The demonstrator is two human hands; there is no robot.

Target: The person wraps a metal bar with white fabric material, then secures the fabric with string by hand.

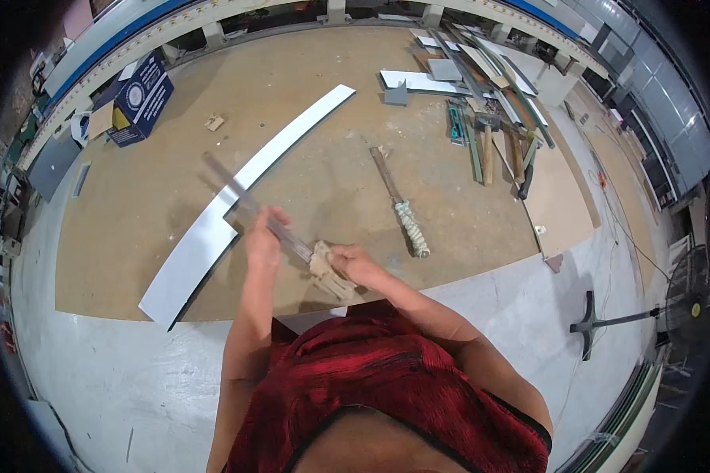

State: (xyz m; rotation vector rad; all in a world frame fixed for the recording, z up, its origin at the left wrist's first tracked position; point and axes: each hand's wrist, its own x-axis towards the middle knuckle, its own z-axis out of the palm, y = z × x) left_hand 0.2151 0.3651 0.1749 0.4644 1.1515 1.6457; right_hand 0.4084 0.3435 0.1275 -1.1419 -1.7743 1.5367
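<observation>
My left hand (263, 239) is closed around a long, narrow bar (292, 241) that is smeared by motion at its far end. At the bar's near end is a bunched beige cloth-like wrap (328, 272), and my right hand (356, 265) is closed on it. To the right on the table lies a similar narrow bar (384, 171) with a pale cord-wrapped handle (410, 229). Under and beyond my left hand, a long white panel strip (189, 258) with a dark edge and a stepped notch lies diagonally.
A blue cardboard box (142, 98) stands at the back left of the brown tabletop (315, 63). At the back right are loose strips (481, 63), a hammer (487, 150) and a teal tool (456, 122). A black fan (690, 307) stands on the floor at right.
</observation>
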